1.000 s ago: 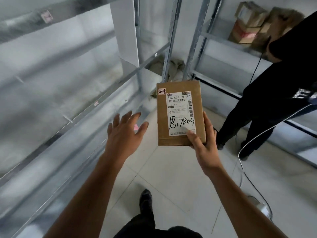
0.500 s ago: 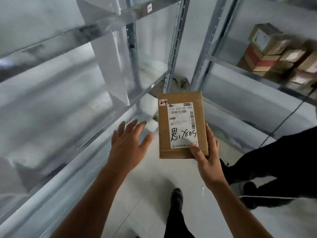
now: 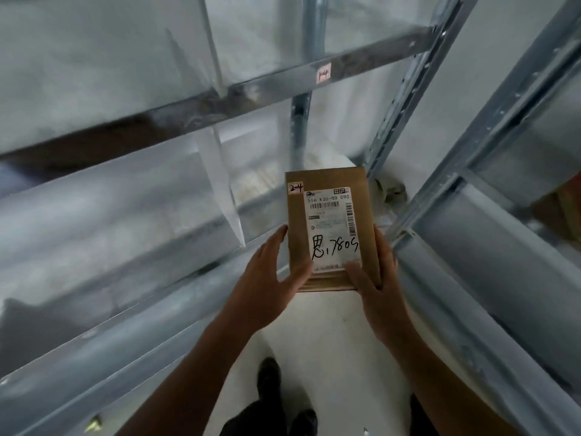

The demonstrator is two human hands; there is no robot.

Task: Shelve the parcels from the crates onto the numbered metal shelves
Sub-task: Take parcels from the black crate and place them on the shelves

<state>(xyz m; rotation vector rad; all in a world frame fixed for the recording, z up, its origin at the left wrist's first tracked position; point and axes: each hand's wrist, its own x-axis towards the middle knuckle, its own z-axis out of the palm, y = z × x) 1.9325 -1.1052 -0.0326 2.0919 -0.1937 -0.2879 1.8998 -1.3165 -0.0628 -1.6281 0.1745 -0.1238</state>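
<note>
**Parcel held in both hands between two shelf units**

Brown cardboard parcel (image 3: 330,228) sits mid-frame, held up in the air over the pale floor (image 3: 330,335), label face toward the camera. White shipping label (image 3: 333,228) covers most of the face: barcodes, printed "516 K20-00 090", handwritten black marker text reading roughly "1780" plus more. Small tag (image 3: 296,187) at the parcel's top-left corner reads "2-4".

Right hand (image 3: 377,278) grips the lower right edge, thumb pressed on the label's bottom corner, fingers wrapped behind. Left hand (image 3: 270,278) touches the lower left edge, fingers spread along the side, thumb over the bottom-left corner of the face. Both forearms bare.

Metal shelving (image 3: 125,190) fills the left side, several silver levels, mostly blurred. A small pink tag (image 3: 323,73) is stuck on the front rail of an upper level; writing not readable for sure. Perforated upright post (image 3: 405,96) stands behind the parcel. Second shelf unit (image 3: 490,234) on the right, close to the right hand. Something brownish at the far right edge, too blurred to tell.

Dark shoes (image 3: 268,377) and dark trousers visible at the bottom, on the floor.
</note>
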